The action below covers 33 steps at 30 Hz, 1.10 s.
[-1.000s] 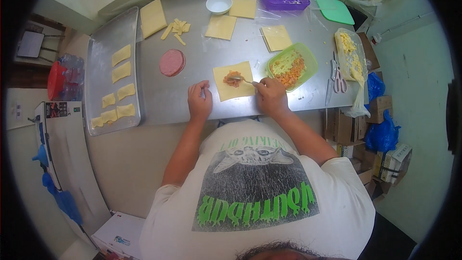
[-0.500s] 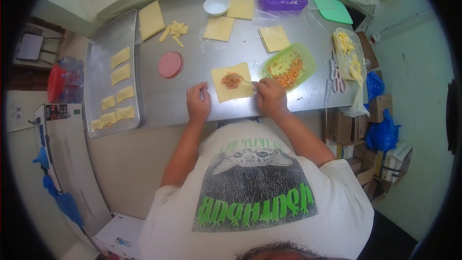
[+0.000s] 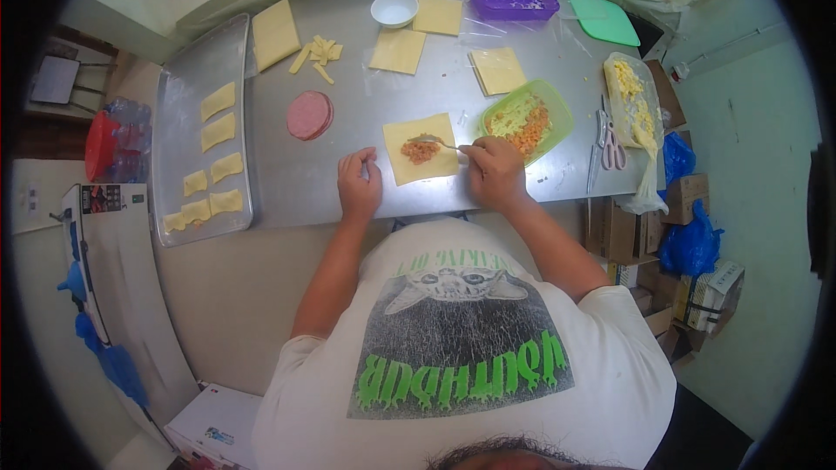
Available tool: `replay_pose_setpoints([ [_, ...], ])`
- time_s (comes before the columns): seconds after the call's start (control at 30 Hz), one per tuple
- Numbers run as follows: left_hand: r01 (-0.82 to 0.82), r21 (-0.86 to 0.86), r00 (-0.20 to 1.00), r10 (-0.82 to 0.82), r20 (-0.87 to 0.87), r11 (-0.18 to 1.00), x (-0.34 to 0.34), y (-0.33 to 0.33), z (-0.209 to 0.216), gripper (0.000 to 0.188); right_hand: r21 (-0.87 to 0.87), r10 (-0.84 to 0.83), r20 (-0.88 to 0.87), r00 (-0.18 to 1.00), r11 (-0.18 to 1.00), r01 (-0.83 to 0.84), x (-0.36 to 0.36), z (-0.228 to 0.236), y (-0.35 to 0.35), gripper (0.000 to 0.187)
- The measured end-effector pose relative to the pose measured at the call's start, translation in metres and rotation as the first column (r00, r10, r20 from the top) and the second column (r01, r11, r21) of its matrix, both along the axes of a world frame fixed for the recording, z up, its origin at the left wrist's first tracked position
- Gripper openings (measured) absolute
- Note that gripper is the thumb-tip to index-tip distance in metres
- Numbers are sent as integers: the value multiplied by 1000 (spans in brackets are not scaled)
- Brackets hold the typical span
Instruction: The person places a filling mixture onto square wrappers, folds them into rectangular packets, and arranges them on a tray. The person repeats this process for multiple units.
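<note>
My right hand (image 3: 497,172) is closed around the handle of a metal spoon (image 3: 442,144). The spoon's bowl rests on a small mound of orange-brown diced filling (image 3: 420,151). That mound sits in the middle of a square pastry sheet (image 3: 427,177) lying flat on the metal table. To the sheet's left, my left hand (image 3: 359,184) rests at the table's near edge, fingers loosely bent, thumb apart, holding nothing. Just beyond my right hand stands a light green tub (image 3: 557,132) with more orange filling along one side.
A metal tray (image 3: 233,218) with several folded pastries lies at left. Round pink meat slices (image 3: 310,115), pastry strips (image 3: 320,52), stacked pastry sheets (image 3: 397,52), a white bowl (image 3: 394,9) and a purple tub (image 3: 514,2) stand farther back. Scissors (image 3: 613,150) and a container of yellow pieces (image 3: 629,91) are at right.
The spoon has shifted slightly over the filling, and its handle now lies more level. My right hand has moved a little to the right; my left hand has stayed put.
</note>
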<state>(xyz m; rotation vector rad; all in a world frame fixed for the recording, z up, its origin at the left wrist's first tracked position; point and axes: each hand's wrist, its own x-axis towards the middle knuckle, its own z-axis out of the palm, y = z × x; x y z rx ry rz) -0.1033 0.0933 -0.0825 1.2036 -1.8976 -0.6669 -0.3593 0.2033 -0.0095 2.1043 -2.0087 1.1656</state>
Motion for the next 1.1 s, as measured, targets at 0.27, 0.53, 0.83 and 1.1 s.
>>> replay_pose_setpoints([
  [0.27, 2, 17, 1000, -2, 6, 1000, -1, 0, 1, 22, 22, 64, -2, 998, 998, -63, 2, 0, 9, 20],
  [0.53, 9, 6, 1000, -10, 24, 1000, -1, 0, 0, 23, 114, 59, -2, 998, 992, -58, 4, -11, 10, 18],
  [0.83, 12, 7, 1000, -12, 16, 1000, 0, 0, -1, 23, 16, 16, -24, 1000, 1000, -16, 1, -8, 4, 21],
  [1.1, 30, -5, 999, -30, 14, 1000, -1, 0, -1, 22, -5, 42, -80, 996, 999, -43, 5, -15, -2, 23],
])
